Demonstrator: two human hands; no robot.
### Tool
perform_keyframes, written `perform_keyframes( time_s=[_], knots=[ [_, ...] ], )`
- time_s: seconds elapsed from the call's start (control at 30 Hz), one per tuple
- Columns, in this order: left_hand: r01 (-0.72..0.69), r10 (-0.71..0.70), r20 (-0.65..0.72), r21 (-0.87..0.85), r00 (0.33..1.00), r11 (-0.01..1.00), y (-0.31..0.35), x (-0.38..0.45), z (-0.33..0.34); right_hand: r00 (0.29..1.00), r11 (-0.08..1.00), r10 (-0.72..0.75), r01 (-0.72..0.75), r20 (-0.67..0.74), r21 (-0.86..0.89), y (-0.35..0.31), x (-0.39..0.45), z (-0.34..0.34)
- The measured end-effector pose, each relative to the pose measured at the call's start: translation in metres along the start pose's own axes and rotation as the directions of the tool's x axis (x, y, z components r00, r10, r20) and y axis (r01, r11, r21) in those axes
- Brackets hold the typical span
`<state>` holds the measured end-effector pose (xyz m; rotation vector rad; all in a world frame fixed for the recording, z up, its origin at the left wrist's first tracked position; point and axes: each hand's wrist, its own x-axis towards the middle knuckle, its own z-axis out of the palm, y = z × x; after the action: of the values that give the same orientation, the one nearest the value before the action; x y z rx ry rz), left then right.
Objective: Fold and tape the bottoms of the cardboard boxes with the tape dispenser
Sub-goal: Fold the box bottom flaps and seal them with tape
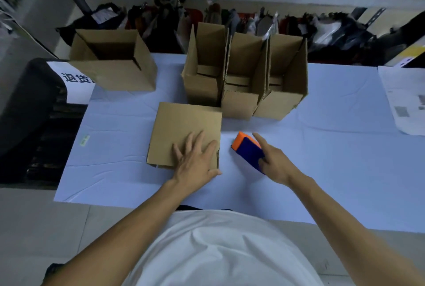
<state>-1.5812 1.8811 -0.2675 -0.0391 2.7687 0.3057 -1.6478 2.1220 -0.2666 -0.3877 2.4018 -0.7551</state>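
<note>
From the head view, the left hand lies flat, fingers straight, pressing the folded bottom of a cardboard box near the middle of the worktop. Just right of it, the right hand has its grip around the orange-and-blue tape dispenser, forefinger extended. Three open boxes stand behind; another open box sits far left.

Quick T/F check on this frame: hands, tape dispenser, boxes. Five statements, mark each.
1. The left hand lies flat on the nearest box. True.
2. The tape dispenser sits on top of that box. False: it is on the white table cover, right of the box.
3. The right hand is at the dispenser. True.
4. The dispenser is green. False: orange and blue.
5. Three open boxes stand together behind. True.
</note>
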Motion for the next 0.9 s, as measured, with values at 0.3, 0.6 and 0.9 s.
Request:
perform_keyframes(
  time_s=[0.3, 0.6, 0.9],
  knots=[
    [0.065, -0.067, -0.019, -0.091, 0.998, 0.994, 0.012, 0.011, -0.024, 0.988, 0.883, 0.151, -0.128, 0.016, -0.451, 0.011, 0.007, -0.003],
    [0.057, -0.055, 0.017, -0.113, 0.998, 0.992, 0.016, 0.006, -0.033, 0.992, 0.89, 0.124, -0.096, 0.035, -0.445, 0.006, 0.005, -0.004],
    [0.193, -0.13, 0.15, -0.878, 0.98, 0.439, 0.013, 0.007, -0.059, 0.953, 0.973, -0.228, 0.228, -0.199, -0.024, -0.025, -0.026, -0.02]
  ],
)
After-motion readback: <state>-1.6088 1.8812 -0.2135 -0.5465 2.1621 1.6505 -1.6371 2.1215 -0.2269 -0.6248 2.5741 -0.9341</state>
